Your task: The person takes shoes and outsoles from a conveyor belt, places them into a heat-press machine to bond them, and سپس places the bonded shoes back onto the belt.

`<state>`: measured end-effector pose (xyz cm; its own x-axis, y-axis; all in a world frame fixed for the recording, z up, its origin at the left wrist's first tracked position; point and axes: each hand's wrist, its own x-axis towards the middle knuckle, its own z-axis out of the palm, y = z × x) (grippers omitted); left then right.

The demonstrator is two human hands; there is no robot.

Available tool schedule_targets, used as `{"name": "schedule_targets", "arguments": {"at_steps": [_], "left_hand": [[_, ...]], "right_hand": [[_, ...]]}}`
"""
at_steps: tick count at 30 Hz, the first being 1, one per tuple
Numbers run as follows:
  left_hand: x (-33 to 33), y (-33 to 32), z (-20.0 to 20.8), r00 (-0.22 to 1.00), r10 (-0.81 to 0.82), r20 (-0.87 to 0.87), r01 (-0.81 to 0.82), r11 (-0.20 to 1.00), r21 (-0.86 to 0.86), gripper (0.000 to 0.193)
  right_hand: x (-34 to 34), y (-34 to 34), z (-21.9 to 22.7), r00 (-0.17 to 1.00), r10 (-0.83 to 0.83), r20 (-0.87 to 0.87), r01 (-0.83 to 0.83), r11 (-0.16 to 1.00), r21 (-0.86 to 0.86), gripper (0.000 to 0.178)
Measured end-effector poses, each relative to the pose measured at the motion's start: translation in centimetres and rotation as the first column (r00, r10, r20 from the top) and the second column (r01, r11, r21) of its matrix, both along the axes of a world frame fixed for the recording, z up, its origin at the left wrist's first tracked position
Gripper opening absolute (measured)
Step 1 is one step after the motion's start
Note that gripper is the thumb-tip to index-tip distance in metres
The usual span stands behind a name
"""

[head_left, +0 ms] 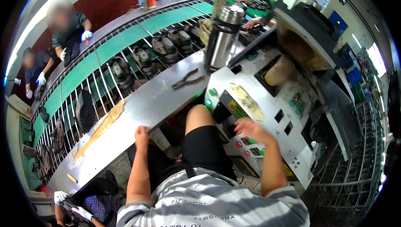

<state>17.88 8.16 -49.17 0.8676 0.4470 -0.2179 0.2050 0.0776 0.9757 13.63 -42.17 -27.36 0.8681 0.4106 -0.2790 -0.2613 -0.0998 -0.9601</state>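
Right hand is over the control panel of the white machine, fingers spread and loose, grasping nothing; it sits just above the row of red and green buttons on the panel's near edge. The picture is blurred there, so I cannot tell whether a fingertip is touching a button. Left hand rests on the near edge of the steel bench, fingers curled over the lip, holding only the edge. The panel is right of the bench, angled toward the person, with a lit green lamp at its left corner. My read: this is a button press, so do it with one fingertip, square on the chosen button, with the rest of the hand kept off its neighbours, since red and green sit close together. Keep the left hand on the bench edge as a brace. Pliers and a steel flask lie on the bench well clear of both hands. The conveyor behind carries shoes.
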Motion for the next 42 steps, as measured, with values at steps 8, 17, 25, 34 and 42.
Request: {"name": "schedule_targets", "arguments": {"at_steps": [8,17,25,34,42], "left_hand": [[-9.5,13.1,1.3,0.902,0.407,0.143,-0.411,0.912,-0.004,0.025],[-7.0,8.5,0.6,0.844,0.482,0.236,-0.456,0.412,0.789,0.026],[-6.8,8.7,-0.1,0.845,0.486,0.222,-0.436,0.387,0.812,0.028],[-4.3,2.7,0.5,0.968,0.233,0.089,-0.236,0.971,0.026,0.023],[-2.5,-20.4,12.7,0.645,-0.472,0.601,0.760,0.312,-0.571,0.070]], "right_hand": [[21.2,-13.8,5.2,0.281,-0.501,0.819,0.931,-0.066,-0.360,0.066],[28.4,-18.2,3.2,0.447,-0.869,0.213,0.608,0.121,-0.785,0.119],[28.4,-26.8,10.4,0.599,-0.709,0.372,0.622,0.120,-0.773,0.069],[14.1,-20.8,12.8,0.522,-0.846,0.109,0.852,0.510,-0.121,0.059],[5.2,6.8,2.9,0.626,-0.775,0.092,0.621,0.566,0.542,0.066]]}}
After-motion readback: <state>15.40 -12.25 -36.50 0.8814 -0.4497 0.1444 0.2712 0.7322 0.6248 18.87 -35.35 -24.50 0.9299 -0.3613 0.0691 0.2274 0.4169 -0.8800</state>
